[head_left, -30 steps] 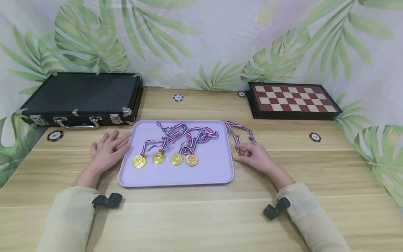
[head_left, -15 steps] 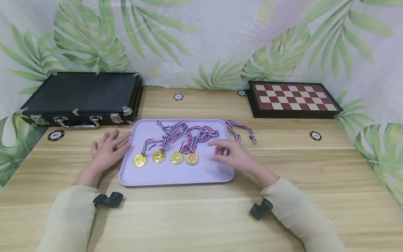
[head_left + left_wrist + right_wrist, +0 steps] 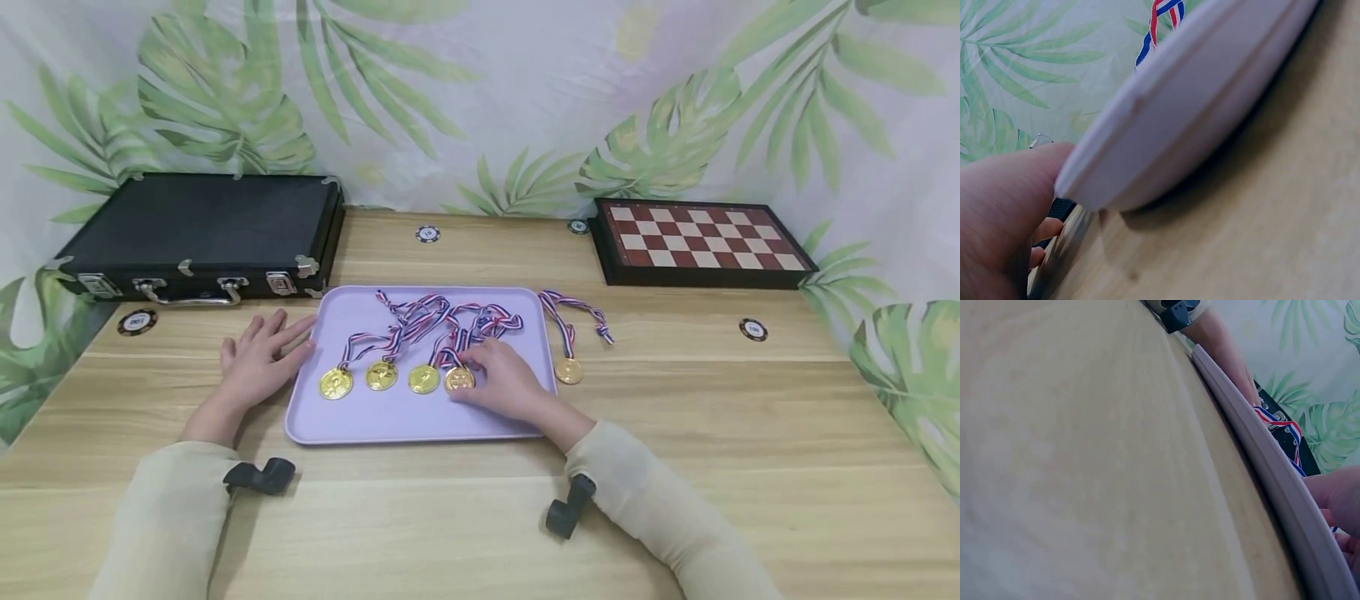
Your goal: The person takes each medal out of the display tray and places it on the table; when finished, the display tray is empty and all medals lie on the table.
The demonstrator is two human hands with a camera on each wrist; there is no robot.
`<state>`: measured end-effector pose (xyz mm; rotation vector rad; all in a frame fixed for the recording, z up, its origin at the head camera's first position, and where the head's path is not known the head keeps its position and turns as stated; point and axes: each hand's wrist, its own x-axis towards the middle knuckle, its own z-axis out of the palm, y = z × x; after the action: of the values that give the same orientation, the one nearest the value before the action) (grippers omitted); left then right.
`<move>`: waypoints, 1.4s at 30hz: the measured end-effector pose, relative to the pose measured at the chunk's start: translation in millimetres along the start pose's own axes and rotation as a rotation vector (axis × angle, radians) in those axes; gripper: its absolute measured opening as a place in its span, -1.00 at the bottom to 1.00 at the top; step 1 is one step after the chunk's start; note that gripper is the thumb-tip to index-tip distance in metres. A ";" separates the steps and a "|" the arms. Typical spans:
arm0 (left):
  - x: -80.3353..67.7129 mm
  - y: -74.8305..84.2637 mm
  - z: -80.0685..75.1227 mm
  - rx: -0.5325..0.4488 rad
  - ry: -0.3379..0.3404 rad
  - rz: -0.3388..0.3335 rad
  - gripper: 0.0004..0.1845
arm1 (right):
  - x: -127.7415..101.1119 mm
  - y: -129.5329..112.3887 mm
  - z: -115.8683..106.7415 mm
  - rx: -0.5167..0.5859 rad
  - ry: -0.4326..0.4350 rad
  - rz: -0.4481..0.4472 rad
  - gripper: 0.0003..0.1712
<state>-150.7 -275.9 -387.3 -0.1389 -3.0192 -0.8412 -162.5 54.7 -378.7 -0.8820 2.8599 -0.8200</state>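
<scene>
A lavender tray [image 3: 405,421] holds several medals on red, white and blue ribbons. My right hand [image 3: 510,379] reaches over the tray's right side. Its thumb and fingers pinch the edges of the rightmost, copper-coloured medal [image 3: 460,379]. To its left lie gold medals, the nearest a gold medal [image 3: 423,379]. Another copper-coloured medal [image 3: 568,371] lies on the table just right of the tray, its ribbon stretched away from me. My left hand [image 3: 258,362] rests at the tray's left edge with spread, straight fingers; in the left wrist view its thumb [image 3: 1041,169] touches the rim.
At the back left stands a black case [image 3: 202,225] with metal latches. A folded chessboard [image 3: 701,237] lies at the back right. Several poker chips are scattered about, including a left chip [image 3: 137,322] and a right chip [image 3: 753,329]. A leaf-patterned cloth [image 3: 525,100] hangs behind.
My right hand has let go of the copper-coloured medal on the table and moved left over the tray to the rightmost medal there. My left hand stays at the tray's edge.
</scene>
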 end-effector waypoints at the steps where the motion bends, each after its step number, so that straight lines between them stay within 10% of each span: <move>1: 0.2 0.2 0.4 0.001 -0.001 -0.001 -0.43 | -1.1 0.1 1.2 -0.006 0.008 -0.001 -0.40; 17: 1.1 1.1 2.1 0.003 -0.012 -0.012 -0.42 | -15.0 14.7 -6.7 0.383 0.084 -0.031 -0.44; 24: 1.9 0.5 2.0 -0.001 -0.009 -0.010 -0.42 | -22.2 7.8 -53.6 0.669 0.137 0.045 -0.21; 42: 2.0 0.5 1.3 -0.005 -0.023 -0.016 -0.42 | -51.2 -5.5 -171.7 0.765 0.496 -0.303 -0.48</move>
<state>-152.7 -274.6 -388.2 -0.1258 -3.0436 -0.8541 -148.7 159.9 -234.1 -1.0903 2.3555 -2.2202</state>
